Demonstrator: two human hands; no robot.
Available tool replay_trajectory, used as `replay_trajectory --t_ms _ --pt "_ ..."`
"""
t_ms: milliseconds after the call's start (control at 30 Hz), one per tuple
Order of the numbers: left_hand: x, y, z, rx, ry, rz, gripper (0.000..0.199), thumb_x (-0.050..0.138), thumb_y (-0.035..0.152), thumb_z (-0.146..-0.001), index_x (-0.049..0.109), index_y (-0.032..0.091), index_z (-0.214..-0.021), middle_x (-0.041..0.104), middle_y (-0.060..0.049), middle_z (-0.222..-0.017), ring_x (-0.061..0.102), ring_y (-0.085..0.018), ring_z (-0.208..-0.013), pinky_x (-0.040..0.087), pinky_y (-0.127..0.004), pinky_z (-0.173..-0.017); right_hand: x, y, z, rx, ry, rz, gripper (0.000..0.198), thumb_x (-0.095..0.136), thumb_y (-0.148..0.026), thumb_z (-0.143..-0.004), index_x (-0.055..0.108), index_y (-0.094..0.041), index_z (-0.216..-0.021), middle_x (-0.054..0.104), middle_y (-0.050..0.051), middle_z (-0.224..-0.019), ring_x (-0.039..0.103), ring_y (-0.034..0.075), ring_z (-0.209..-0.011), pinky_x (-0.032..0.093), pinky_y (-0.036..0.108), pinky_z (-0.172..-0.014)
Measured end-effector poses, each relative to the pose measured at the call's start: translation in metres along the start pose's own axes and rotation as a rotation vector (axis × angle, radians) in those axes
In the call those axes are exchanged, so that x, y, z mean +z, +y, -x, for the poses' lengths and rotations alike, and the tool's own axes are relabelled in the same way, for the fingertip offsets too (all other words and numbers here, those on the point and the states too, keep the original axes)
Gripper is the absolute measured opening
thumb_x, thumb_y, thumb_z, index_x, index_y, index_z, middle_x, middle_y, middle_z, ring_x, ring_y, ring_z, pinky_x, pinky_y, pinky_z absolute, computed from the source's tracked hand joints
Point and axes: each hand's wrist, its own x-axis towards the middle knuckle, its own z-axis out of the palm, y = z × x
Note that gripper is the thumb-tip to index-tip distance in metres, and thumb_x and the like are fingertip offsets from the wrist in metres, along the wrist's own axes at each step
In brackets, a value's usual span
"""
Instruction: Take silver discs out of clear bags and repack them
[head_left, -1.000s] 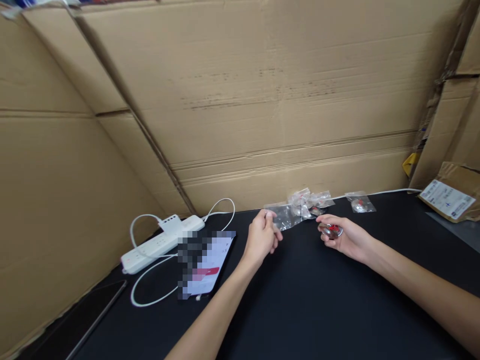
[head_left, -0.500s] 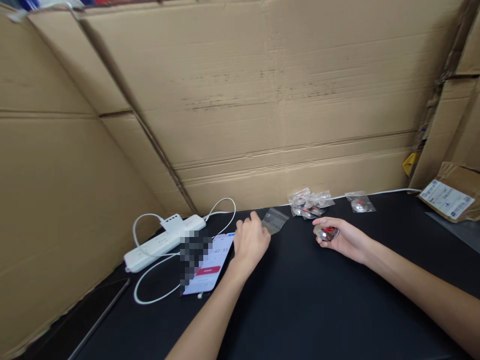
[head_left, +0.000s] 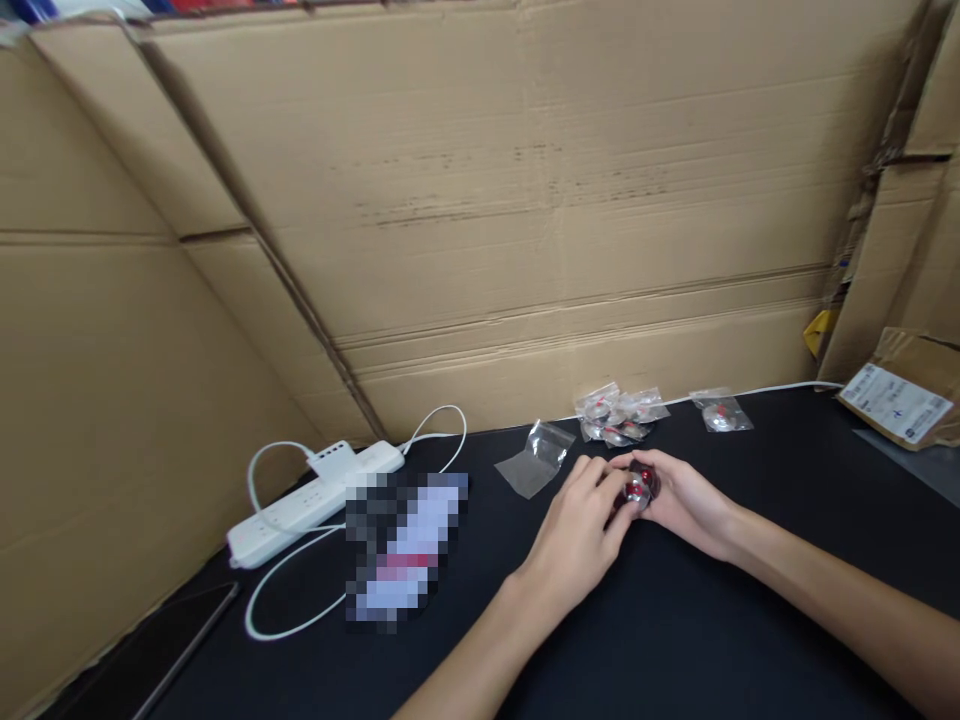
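Note:
A shiny, round silver piece with red on it point(head_left: 637, 490) is held between my two hands above the black table. My right hand point(head_left: 686, 495) cups it from the right, with the fingers curled around its back. From the left, my left hand point(head_left: 581, 525) pinches its near side, thumb below and fingers on top. The fingers partly cover it, so its exact kind cannot be made out. A clear plastic bag point(head_left: 536, 462), looking flat, lies on the table beyond my left hand. Behind the hands sits a small pile of similar silver-and-red pieces in clear bags point(head_left: 616, 415).
Another bagged piece point(head_left: 721, 412) lies farther right. On the left are a white power strip point(head_left: 307, 510) with cables, a blurred-out phone point(head_left: 420, 550) and a dark tablet-like slab point(head_left: 150, 650). Cardboard walls point(head_left: 480, 220) enclose the table; a labelled brown package point(head_left: 900, 390) sits at right.
My left hand has let go of the clear bag and moved right to the silver piece. My right hand still holds the piece, slightly lower in view.

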Motion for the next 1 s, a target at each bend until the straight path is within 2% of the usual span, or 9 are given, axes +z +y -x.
replay_trajectory --t_ms 133,300,400,533,667,767,833,933,1000 --pt "0.002 -0.005 0.001 -0.024 -0.016 0.061 0.02 0.048 0.012 -0.091 0.064 0.02 -0.1 0.059 -0.006 -0.098 0.056 -0.02 -0.092 0.048 -0.032 -0.081 0.0 0.0 0.002 -0.017 -0.013 0.044 0.015 0.059 -0.029 -0.085 0.067 -0.016 -0.086 0.063 0.004 -0.08 0.06 0.018 -0.08 0.051 0.036 -0.079" --pt "0.001 -0.006 -0.003 -0.114 0.055 0.205 0.013 0.049 0.014 -0.09 0.061 0.018 -0.086 0.061 -0.004 -0.085 0.058 -0.017 -0.077 0.047 -0.03 -0.072 -0.003 -0.003 0.003 -0.062 -0.069 0.151 0.015 0.066 -0.019 -0.076 0.067 -0.016 -0.091 0.065 0.006 -0.087 0.062 0.021 -0.085 0.052 0.041 -0.081" --pt "0.003 -0.01 -0.006 -0.247 0.088 0.487 0.01 0.051 0.02 -0.09 0.059 0.018 -0.085 0.062 -0.003 -0.08 0.06 -0.015 -0.07 0.049 -0.029 -0.067 -0.003 -0.008 0.003 -0.057 -0.085 0.28 0.018 0.066 -0.023 -0.08 0.065 -0.014 -0.095 0.066 0.007 -0.083 0.065 0.021 -0.077 0.052 0.042 -0.079" --pt "0.006 -0.017 -0.01 -0.41 0.157 0.916 0.011 0.059 0.027 -0.086 0.057 0.016 -0.083 0.062 -0.002 -0.078 0.062 -0.015 -0.069 0.053 -0.03 -0.067 -0.002 -0.011 0.004 -0.093 -0.059 0.354 0.025 0.067 -0.034 -0.083 0.062 -0.014 -0.097 0.065 0.007 -0.081 0.064 0.017 -0.069 0.048 0.031 -0.066" --pt "0.002 -0.017 -0.012 -0.481 0.19 1.129 0.016 0.067 0.028 -0.08 0.059 0.014 -0.081 0.064 -0.004 -0.081 0.063 -0.015 -0.074 0.054 -0.031 -0.074 -0.001 -0.009 0.004 -0.119 0.006 0.426 0.027 0.072 -0.037 -0.079 0.06 -0.016 -0.088 0.055 -0.001 -0.069 0.046 0.006 -0.051 0.03 0.02 -0.046" --pt "0.0 -0.015 -0.012 -0.506 0.162 1.191 0.017 0.07 0.027 -0.077 0.061 0.013 -0.081 0.065 -0.006 -0.086 0.063 -0.015 -0.076 0.053 -0.032 -0.077 -0.002 -0.008 0.004 -0.147 0.045 0.514 0.028 0.071 -0.043 -0.079 0.06 -0.018 -0.084 0.039 -0.008 -0.057 0.025 0.004 -0.043 0.015 0.02 -0.042" --pt "0.001 -0.014 -0.011 -0.524 0.148 1.195 0.017 0.071 0.027 -0.076 0.061 0.013 -0.081 0.065 -0.005 -0.084 0.063 -0.015 -0.074 0.053 -0.032 -0.077 -0.003 -0.008 0.003 -0.237 0.046 0.653 0.027 0.07 -0.044 -0.079 0.062 -0.018 -0.082 0.041 -0.006 -0.056 0.028 0.006 -0.045 0.02 0.022 -0.044" --pt "0.003 -0.015 -0.011 -0.513 0.129 1.161 0.018 0.072 0.028 -0.077 0.062 0.013 -0.082 0.063 -0.003 -0.08 0.063 -0.014 -0.072 0.053 -0.032 -0.075 -0.005 -0.008 0.001 -0.413 0.022 0.885 0.021 0.068 -0.038 -0.08 0.065 -0.018 -0.078 0.055 0.0 -0.063 0.044 0.011 -0.057 0.033 0.025 -0.054" --pt "0.003 -0.015 -0.011 -0.486 0.113 1.154 0.019 0.072 0.029 -0.078 0.062 0.013 -0.082 0.062 -0.003 -0.079 0.062 -0.014 -0.071 0.053 -0.031 -0.074 -0.006 -0.007 0.0 -0.457 0.013 0.961 0.016 0.064 -0.034 -0.083 0.065 -0.018 -0.078 0.059 0.001 -0.067 0.049 0.014 -0.062 0.036 0.027 -0.06"
